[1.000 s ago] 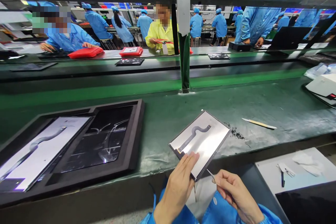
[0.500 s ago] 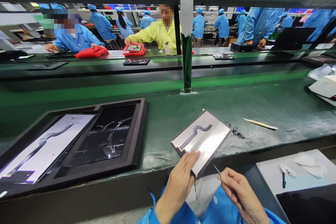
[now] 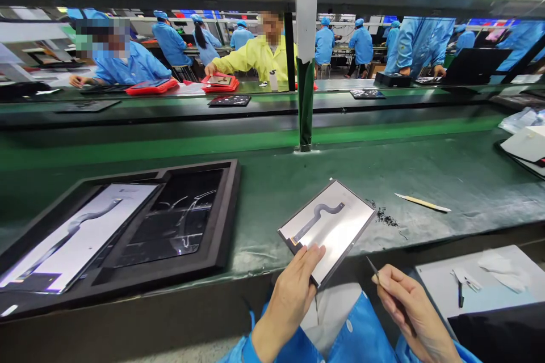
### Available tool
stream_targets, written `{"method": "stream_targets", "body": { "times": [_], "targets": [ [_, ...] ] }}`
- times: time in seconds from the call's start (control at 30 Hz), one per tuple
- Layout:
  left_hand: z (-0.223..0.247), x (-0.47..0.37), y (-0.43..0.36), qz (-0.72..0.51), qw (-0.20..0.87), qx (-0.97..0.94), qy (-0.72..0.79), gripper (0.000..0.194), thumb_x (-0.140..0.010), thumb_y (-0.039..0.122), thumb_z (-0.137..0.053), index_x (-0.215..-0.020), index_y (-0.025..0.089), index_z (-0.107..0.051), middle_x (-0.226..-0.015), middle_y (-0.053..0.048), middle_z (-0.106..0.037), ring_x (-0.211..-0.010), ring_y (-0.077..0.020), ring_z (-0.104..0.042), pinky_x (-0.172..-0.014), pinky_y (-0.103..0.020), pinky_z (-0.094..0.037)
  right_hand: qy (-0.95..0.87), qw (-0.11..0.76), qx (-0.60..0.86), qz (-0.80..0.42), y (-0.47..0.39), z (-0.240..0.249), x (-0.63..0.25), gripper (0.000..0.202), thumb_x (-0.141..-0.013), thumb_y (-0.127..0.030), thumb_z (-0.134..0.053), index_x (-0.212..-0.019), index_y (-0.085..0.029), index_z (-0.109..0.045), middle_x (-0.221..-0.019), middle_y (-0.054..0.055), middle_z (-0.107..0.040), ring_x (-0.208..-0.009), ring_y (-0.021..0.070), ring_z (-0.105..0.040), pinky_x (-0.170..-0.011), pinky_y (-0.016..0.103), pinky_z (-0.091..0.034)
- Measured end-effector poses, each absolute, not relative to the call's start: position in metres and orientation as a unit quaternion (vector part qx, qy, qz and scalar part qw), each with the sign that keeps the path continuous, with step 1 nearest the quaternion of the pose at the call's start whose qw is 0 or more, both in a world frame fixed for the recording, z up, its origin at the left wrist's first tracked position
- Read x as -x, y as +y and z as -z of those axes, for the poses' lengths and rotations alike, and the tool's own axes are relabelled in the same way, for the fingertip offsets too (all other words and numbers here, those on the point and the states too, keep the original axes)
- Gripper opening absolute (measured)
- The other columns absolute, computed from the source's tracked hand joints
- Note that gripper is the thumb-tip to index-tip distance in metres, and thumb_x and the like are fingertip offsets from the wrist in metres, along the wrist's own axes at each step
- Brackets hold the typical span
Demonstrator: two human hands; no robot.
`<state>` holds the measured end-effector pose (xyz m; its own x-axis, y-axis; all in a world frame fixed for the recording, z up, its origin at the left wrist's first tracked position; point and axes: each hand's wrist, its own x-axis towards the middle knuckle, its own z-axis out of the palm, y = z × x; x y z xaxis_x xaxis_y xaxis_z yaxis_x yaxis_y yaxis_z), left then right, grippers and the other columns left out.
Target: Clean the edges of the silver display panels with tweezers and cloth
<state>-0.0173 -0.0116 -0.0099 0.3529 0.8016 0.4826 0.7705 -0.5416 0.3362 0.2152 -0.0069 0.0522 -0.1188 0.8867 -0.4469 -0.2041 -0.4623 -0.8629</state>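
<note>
My left hand (image 3: 293, 295) grips the lower edge of a flat display panel (image 3: 340, 221), its fingers lying on the silvery back. A dark ribbon cable (image 3: 317, 218) curves across that back. The panel is tilted, its far part over the green bench (image 3: 264, 210). To the right of the panel and apart from it, my right hand (image 3: 404, 300) pinches a thin pointed tool (image 3: 372, 266), tip up and to the left. Small black scraps (image 3: 386, 217) lie beside the panel's right corner, and a yellow-handled knife (image 3: 422, 202) rests farther right.
On the left, a black foam tray (image 3: 232, 198) holds another panel (image 3: 85, 227) and a dark glossy plate (image 3: 179, 215). A post (image 3: 305, 96) rises from the bench. A white board (image 3: 506, 258) with tools is at lower right. People work across the line.
My right hand has moved to the right with the pointed tool, farther from the panel. My left hand and the panel have stayed nearly still.
</note>
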Motion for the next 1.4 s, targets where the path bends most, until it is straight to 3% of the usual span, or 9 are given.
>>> {"method": "stream_targets", "body": {
  "times": [0.33,0.9,1.2,1.4],
  "targets": [
    [0.008,0.018,-0.012,-0.320,0.044,-0.821,0.471,0.075,-0.081,-0.003,-0.046,-0.151,0.017,-0.029,-0.138,-0.008,-0.061,-0.133,-0.0227,-0.054,-0.111,-0.042,-0.047,-0.317,0.447,0.550,-0.630,-0.003,-0.069,-0.226,0.051,-0.066,-0.060,-0.083,-0.064,-0.019,-0.052,-0.049,-0.009,-0.037,-0.044,0.0032,-0.018,-0.036,0.015,-0.010],
    [0.008,0.018,-0.012,-0.320,0.043,-0.816,0.479,0.076,-0.078,-0.003,-0.045,-0.150,0.018,-0.032,-0.141,-0.009,-0.059,-0.134,-0.0238,-0.053,-0.109,-0.043,-0.049,-0.320,0.482,0.563,-0.590,0.013,-0.082,-0.268,0.047,-0.068,-0.055,-0.083,-0.062,-0.020,-0.052,-0.051,-0.007,-0.038,-0.042,0.0050,-0.023,-0.031,0.014,-0.018],
    [0.006,0.017,-0.011,-0.330,0.033,-0.817,0.472,0.075,-0.078,-0.003,-0.044,-0.150,0.017,-0.033,-0.138,-0.008,-0.062,-0.131,-0.0222,-0.055,-0.110,-0.041,-0.048,-0.285,0.515,0.586,-0.558,0.017,-0.098,-0.279,0.054,-0.057,-0.055,-0.089,-0.056,-0.022,-0.047,-0.050,-0.006,-0.037,-0.041,0.0055,-0.025,-0.030,0.017,-0.019],
    [0.008,0.018,-0.011,-0.320,0.041,-0.821,0.472,0.081,-0.078,-0.004,-0.045,-0.153,0.018,-0.027,-0.140,-0.008,-0.060,-0.133,-0.0236,-0.054,-0.110,-0.043,-0.048,-0.291,0.515,0.582,-0.558,0.020,-0.099,-0.298,0.040,-0.062,-0.051,-0.088,-0.062,-0.024,-0.059,-0.053,-0.003,-0.041,-0.041,0.0066,-0.028,-0.031,0.022,-0.019]
  ]
}}
